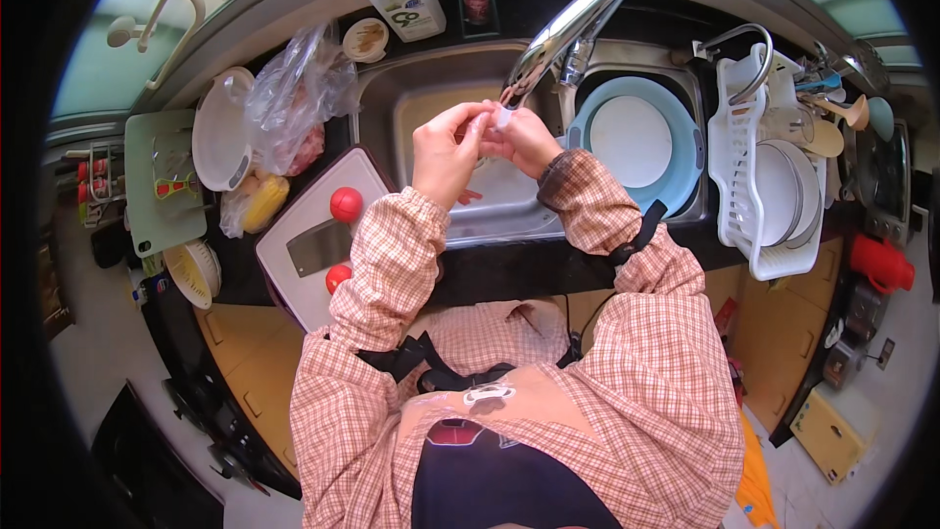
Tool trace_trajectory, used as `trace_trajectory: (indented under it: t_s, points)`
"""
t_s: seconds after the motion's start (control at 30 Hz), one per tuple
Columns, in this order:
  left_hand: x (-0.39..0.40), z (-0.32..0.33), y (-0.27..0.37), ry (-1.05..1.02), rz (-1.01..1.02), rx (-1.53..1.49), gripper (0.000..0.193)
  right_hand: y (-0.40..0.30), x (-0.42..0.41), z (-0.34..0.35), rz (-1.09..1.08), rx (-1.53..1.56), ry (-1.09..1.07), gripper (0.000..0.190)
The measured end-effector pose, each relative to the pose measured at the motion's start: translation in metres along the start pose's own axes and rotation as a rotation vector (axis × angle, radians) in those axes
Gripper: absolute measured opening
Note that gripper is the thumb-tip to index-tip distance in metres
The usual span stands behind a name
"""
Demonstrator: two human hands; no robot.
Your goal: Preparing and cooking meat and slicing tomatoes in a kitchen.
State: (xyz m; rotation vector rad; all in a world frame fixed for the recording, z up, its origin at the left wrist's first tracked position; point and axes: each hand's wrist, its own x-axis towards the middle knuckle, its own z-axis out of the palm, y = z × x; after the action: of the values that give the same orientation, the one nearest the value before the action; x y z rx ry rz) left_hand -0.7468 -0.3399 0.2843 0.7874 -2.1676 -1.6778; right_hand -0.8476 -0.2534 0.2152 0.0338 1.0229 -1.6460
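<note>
Over the steel sink (pixel 440 99), just below the end of the chrome faucet (pixel 547 29), my two hands meet at the fingertips. A small whitish piece (pixel 504 118) shows between them; what it is I cannot tell. My left hand (pixel 449 143) pinches at its left side with thumb and fingers. From the right, my right hand (pixel 530 141) curls around it. Small red scraps (pixel 468 197) lie in the basin under my hands. Left of the sink, a white cutting board (pixel 305 268) carries a red tomato (pixel 346 204), another tomato (pixel 338 278) and a wide knife blade (pixel 319 246).
A blue basin (pixel 687 162) with a white round item inside sits in the right bowl. Beyond it stands a white dish rack (pixel 734 162) with plates. Plastic-bagged food (pixel 301 99) and corn (pixel 266 202) lie at left. A pump bottle (pixel 405 0) stands behind the sink.
</note>
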Motion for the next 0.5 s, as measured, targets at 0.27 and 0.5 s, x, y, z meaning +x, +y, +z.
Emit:
trace_trajectory:
  t_s: [0.27, 0.5]
  points:
    - [0.000, 0.005, -0.001, -0.003, 0.109, 0.072, 0.013, 0.009, 0.008, -0.005, 0.094, 0.123, -0.284, 0.024]
    - [0.007, 0.012, 0.005, -0.082, 0.043, 0.106, 0.013, -0.006, -0.012, -0.029, -0.425, -1.052, -0.063, 0.019]
